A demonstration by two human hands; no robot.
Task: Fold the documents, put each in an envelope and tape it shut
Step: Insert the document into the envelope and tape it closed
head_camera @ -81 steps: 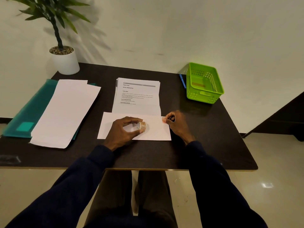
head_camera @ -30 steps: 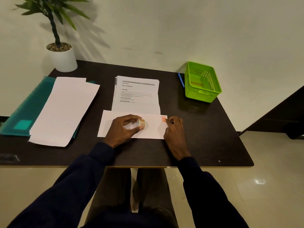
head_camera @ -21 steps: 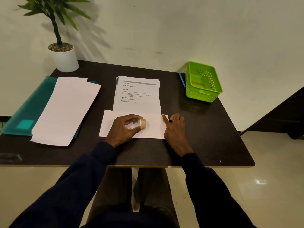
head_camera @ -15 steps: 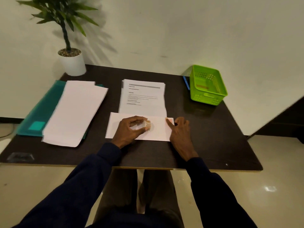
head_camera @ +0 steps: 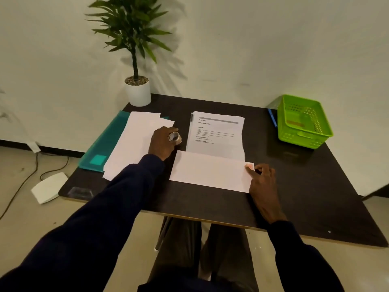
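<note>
A white envelope (head_camera: 210, 171) lies flat on the dark table (head_camera: 305, 186) in front of me, with a small reddish piece of tape (head_camera: 249, 166) at its right end. My right hand (head_camera: 262, 179) rests at that end, forefinger pressing beside the tape piece. My left hand (head_camera: 163, 142) holds the tape roll (head_camera: 174, 137) between the stack of blank envelopes (head_camera: 134, 142) and the printed documents (head_camera: 216, 133), away from the envelope. The documents lie just behind the envelope.
A teal folder (head_camera: 105, 144) lies under the blank envelope stack at the left. A potted plant (head_camera: 137, 89) stands at the back left corner. A green basket (head_camera: 303, 121) sits at the back right with a blue pen (head_camera: 272, 118) beside it.
My left hand has lifted the tape roll off the envelope and carried it back and left. My right hand stays at the taped right end. The view has swung left.
</note>
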